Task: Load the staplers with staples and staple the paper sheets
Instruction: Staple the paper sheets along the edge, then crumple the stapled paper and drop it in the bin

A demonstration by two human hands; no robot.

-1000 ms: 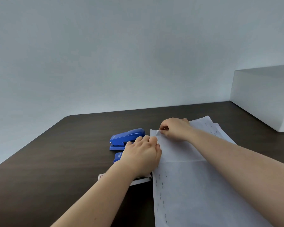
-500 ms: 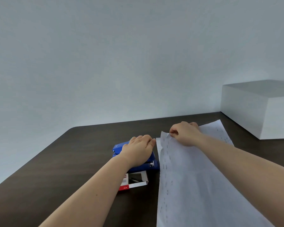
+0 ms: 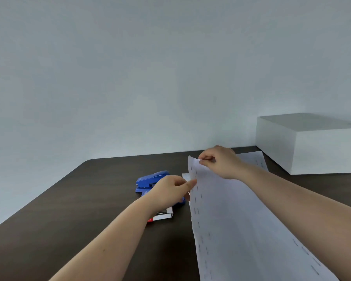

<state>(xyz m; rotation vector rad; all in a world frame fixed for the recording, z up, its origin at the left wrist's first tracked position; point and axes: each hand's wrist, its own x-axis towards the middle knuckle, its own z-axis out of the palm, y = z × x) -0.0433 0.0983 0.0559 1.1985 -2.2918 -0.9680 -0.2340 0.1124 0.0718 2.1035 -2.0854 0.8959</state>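
Your right hand [image 3: 221, 162] pinches the far left corner of the top paper sheet [image 3: 231, 220] between thumb and forefinger, with the remaining fingers curled; that corner stands lifted off the sheets below. Your left hand [image 3: 170, 189] reaches toward the left edge of the same sheet, its forefinger and thumb extended and touching or nearly touching that edge; you cannot tell from this view whether they actually grip the paper. The sheet runs from the far middle of the dark table [image 3: 69, 209] toward the near right corner of the view, and it carries rows of staples along its left edge and another row near its right edge. A second sheet [image 3: 253, 159] lies underneath and shows beyond your right wrist, also marked with staples. 1 blue stapler [image 3: 152, 179] sits closed on the table just left of the paper, beyond your left hand. A second blue stapler [image 3: 180, 200] lies nearer to you, mostly hidden under the left hand, with only its end visible. A small open staple box [image 3: 162, 216], white with a red edge, rests on the table just beside that second stapler, partly covered by your left wrist. A white box [image 3: 312, 142] stands at the far right of the table, apart from the paper.
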